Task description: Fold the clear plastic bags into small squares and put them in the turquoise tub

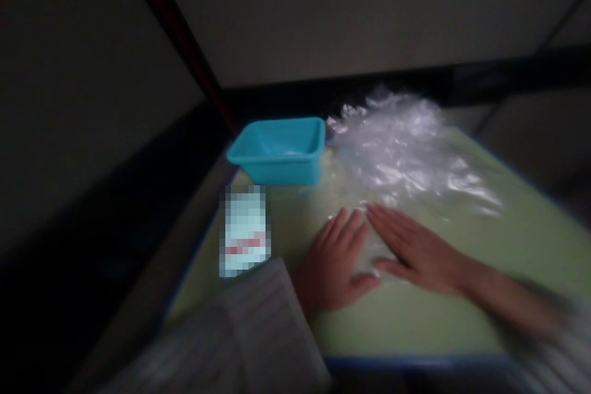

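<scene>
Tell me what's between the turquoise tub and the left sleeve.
In the head view, a pale rectangular item with a reddish band, too pixelated to identify, lies on the green table between the turquoise tub and the left sleeve.

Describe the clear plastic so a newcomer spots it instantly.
Find the blue-edged green tabletop. Toward its far side, right of the turquoise tub and beyond the right hand, is the clear plastic. It's the crumpled, see-through, glinting heap; the tub is smooth and opaque.

It's dim in here, nearly black off to the left, with white glints on the clear plastic (397,148) and the right sleeve (570,335) blurred.
</scene>
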### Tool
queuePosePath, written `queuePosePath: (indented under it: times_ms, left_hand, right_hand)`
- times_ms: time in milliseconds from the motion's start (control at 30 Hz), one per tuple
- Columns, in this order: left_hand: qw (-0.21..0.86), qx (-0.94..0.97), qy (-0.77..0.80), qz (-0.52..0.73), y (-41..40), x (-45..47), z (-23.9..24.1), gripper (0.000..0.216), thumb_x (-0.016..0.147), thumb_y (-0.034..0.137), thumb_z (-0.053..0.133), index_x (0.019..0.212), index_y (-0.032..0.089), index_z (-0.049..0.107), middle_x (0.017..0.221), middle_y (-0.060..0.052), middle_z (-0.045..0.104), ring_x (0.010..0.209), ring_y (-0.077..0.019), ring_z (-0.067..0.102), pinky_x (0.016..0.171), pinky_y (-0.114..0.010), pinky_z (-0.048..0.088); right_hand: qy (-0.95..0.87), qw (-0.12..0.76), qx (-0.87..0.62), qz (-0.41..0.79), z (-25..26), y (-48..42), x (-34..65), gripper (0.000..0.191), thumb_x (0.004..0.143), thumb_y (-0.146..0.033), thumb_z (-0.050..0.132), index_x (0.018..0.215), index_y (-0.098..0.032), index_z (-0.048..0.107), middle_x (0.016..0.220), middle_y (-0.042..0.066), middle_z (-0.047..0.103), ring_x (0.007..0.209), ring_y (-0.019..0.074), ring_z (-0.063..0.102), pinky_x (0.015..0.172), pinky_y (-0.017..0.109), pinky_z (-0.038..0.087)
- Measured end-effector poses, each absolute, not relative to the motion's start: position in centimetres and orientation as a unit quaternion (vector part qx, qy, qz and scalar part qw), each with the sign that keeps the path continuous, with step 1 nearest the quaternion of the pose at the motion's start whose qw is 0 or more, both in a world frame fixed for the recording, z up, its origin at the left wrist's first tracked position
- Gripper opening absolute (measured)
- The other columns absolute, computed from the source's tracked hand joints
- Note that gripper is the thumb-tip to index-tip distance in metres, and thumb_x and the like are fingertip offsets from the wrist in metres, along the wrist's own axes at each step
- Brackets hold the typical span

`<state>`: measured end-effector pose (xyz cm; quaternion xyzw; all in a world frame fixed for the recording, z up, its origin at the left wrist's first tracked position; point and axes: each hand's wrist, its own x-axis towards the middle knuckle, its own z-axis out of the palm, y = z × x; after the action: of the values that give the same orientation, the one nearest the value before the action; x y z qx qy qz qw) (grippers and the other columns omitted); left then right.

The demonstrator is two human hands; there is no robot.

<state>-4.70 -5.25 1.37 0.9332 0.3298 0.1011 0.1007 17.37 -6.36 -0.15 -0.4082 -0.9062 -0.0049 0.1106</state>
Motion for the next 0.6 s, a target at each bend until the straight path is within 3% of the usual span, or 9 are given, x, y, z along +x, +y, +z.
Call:
queuePosePath:
  times_ms: [200,433,600]
  left_hand:
    - [0.096,0.931,0.340,0.088,-5.3,-4.8,1.4,0.080,0.082,0.062,0.047,0.140,0.010,0.031,0.153,-0.016,0.019,0.140,-0.0385,0.009,0.111,-0.054,0.021]
    - [0.090,0.932,0.337,0.093,-5.4,-4.9,1.2,0.080,0.082,0.062,0.047,0.140,0.010,0.033,0.152,-0.017,0.020,0.141,-0.0379,0.008,0.111,-0.054,0.021]
    - [0.098,0.930,0.339,0.107,-5.4,-4.9,1.0,0.081,0.081,0.062,0.049,0.140,0.010,0.032,0.152,-0.018,0.020,0.141,-0.0373,0.009,0.111,-0.054,0.021]
  right_hand:
    - [-0.902,0.104,-0.419,-0.014,0.0,-6.4,17.4,0.081,0.089,-0.061,0.037,0.146,-0.006,0.020,0.151,0.020,0.023,0.140,0.0323,0.015,0.110,0.049,0.026]
    - [-0.896,0.110,-0.430,-0.013,-0.1,-6.3,18.4,0.082,0.089,-0.061,0.038,0.148,-0.011,0.013,0.152,0.017,0.020,0.140,0.0322,0.013,0.110,0.049,0.027]
    - [-0.895,0.116,-0.431,0.004,0.2,-6.1,19.0,0.079,0.089,-0.058,0.041,0.147,-0.009,0.017,0.151,0.020,0.023,0.139,0.0333,0.017,0.109,0.052,0.027]
